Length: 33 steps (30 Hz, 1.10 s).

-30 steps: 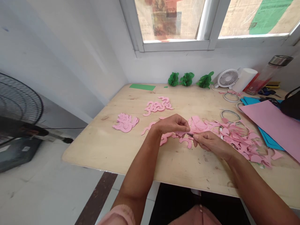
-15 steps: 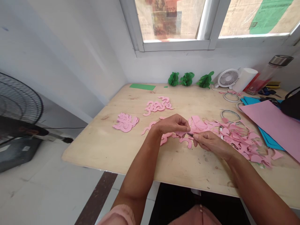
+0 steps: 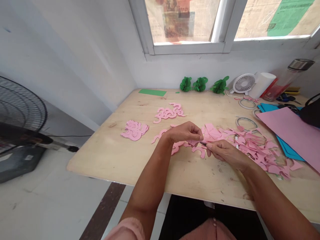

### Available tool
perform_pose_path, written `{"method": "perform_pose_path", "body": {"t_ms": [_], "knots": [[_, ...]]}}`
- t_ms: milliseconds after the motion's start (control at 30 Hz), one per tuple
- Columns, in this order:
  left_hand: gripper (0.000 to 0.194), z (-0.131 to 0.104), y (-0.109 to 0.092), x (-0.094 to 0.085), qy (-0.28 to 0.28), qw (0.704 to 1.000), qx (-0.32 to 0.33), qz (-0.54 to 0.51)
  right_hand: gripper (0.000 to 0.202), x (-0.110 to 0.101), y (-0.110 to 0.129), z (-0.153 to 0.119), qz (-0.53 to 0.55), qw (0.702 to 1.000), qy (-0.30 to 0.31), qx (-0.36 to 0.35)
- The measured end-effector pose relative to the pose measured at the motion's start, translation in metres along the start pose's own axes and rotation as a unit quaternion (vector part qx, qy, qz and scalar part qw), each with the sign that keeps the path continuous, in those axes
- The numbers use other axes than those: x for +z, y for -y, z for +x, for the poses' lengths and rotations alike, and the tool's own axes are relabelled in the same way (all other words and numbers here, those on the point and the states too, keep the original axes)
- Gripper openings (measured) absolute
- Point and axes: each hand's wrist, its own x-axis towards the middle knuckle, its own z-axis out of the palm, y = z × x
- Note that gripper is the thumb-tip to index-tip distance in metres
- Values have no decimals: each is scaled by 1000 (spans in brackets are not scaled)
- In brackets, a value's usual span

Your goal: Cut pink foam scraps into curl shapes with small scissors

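Pinched in my left hand is a small piece of pink paper, mostly covered by the fingers. My right hand is closed on a thin dark tool whose tip meets the pink piece; its handle is hidden. Just below both hands lies a pink curved cutout. More pink curved pieces lie beside my left wrist, partly hidden by it. Pink scraps are heaped to the right of my right hand.
Pink cutouts lie in a stack and a cluster on the wooden table. Behind are green paper shapes, a small white fan and a bottle. Tape rolls and blue sheets are at right.
The view has shifted very slightly. Both hands keep nearly the same place and the same hold.
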Motion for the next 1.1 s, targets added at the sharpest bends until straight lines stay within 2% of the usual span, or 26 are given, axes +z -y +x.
{"method": "perform_pose_path", "body": {"t_ms": [1100], "knots": [[16,0,1,-1,17,1000,6,9,42,0,-3,1,-8,1000,-6,-1]]}}
